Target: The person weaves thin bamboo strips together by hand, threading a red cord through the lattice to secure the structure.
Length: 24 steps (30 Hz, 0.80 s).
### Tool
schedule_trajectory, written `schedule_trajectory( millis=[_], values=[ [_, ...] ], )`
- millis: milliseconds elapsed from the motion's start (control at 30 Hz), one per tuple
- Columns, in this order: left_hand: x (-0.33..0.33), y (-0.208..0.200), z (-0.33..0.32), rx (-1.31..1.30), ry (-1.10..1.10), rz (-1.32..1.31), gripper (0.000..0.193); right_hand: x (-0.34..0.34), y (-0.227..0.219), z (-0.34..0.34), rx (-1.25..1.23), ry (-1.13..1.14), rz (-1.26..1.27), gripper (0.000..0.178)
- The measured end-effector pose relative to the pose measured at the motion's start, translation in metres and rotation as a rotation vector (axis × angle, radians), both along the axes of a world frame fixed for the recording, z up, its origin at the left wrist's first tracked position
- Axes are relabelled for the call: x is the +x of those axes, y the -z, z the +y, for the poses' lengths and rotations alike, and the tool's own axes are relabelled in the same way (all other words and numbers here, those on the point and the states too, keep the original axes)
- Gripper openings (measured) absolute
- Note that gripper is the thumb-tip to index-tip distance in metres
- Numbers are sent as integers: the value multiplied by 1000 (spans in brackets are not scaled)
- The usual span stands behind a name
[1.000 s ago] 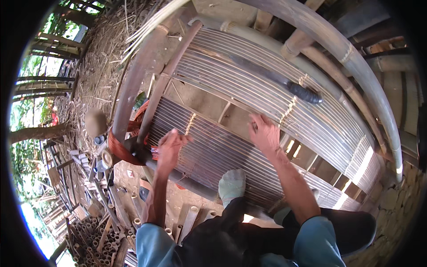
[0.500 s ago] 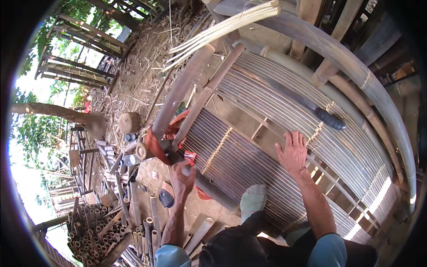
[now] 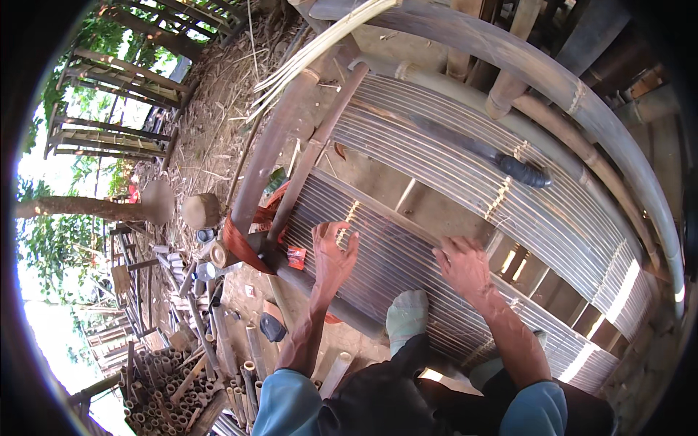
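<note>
The bare left hand curls half-open, thumb apart, over the dark, slatted bamboo panel. The bare right hand parts bent fingers near its edge; contact is unclear.

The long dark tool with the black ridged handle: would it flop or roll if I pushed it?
The tool looks stiff, lying straight. The gapped slats beneath may hinder rolling, and the ridged handle probably isn't slippery.
</note>
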<state>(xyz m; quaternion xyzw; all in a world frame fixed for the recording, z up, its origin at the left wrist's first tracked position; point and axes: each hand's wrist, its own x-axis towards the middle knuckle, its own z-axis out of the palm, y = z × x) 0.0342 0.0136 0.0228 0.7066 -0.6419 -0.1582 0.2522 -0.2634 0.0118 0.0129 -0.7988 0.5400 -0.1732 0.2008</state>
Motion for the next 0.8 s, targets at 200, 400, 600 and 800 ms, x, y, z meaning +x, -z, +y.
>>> schedule_trajectory(
  millis=[200,400,600,800],
  values=[
    [-36,10,-5,3,34,-14,29,-29,33,4,73,230,-34,27],
    [-43,42,-3,-68,-18,-132,22,57,48,-16,-34,378,-164,22],
    [-38,48,6,-44,66,-115,15,58,49,-11,112,490,-222,20],
    [-26,18,2,352,-158,429,22,39,58,-13,74,436,-280,22]
  ],
)
